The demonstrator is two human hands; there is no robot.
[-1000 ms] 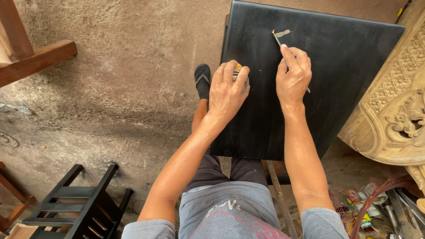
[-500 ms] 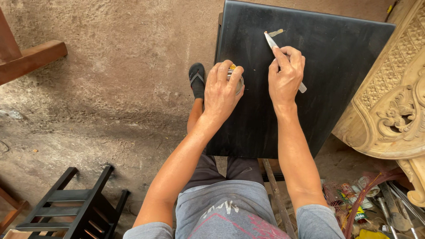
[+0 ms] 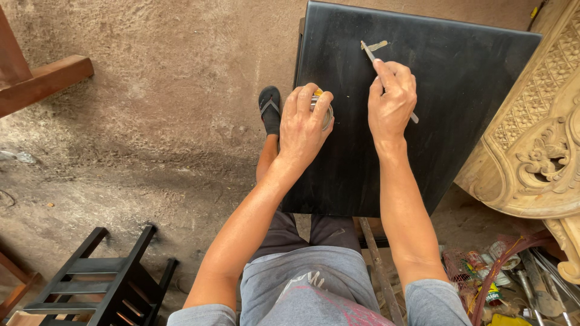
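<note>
**Filler Work on a Black Panel**

On the black panel (image 3: 447, 102), the right hand (image 3: 393, 99) grips a thin putty knife (image 3: 370, 53), its tip touching a pale smear of filler (image 3: 377, 45) at the far edge. Just left, the left hand (image 3: 305, 124) clasps a small tin (image 3: 326, 108). A carved wooden piece (image 3: 531, 139) stands right.

A slim putty knife (image 3: 370, 53) tilts onto a pale smear (image 3: 377, 45) beside a small round tin (image 3: 327, 112).
</note>
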